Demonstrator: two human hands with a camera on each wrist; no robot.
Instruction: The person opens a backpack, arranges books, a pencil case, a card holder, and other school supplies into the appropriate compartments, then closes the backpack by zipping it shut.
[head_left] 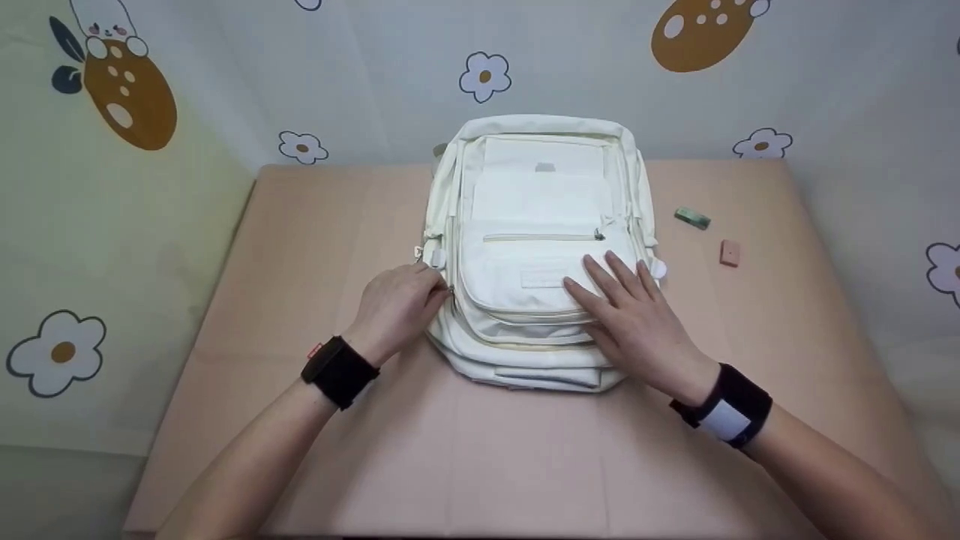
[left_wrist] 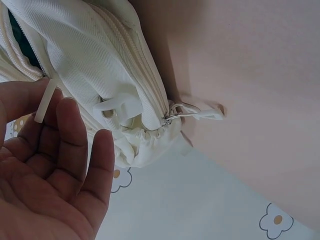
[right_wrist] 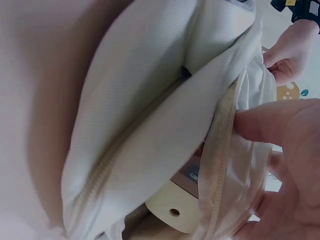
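A cream-white backpack (head_left: 540, 199) lies on the table with its front face up. At its left side my left hand (head_left: 399, 306) pinches a zipper, and the left wrist view shows the pale zipper pull (left_wrist: 46, 102) between thumb and forefinger. My right hand (head_left: 646, 330) rests on the lower right of the front pocket, fingers spread. In the right wrist view, that hand's thumb touches the zipper edge (right_wrist: 222, 150) of a gaping compartment. Inside it shows a cream-coloured piece with a round hole (right_wrist: 172, 205), beside something brown.
A small green block-like item (head_left: 691, 218) and a small pink block (head_left: 730, 253) lie on the table (head_left: 787, 375) right of the backpack. A patterned curtain (head_left: 375, 82) hangs behind and at both sides. A white cord pull (left_wrist: 205, 112) hangs from another zipper.
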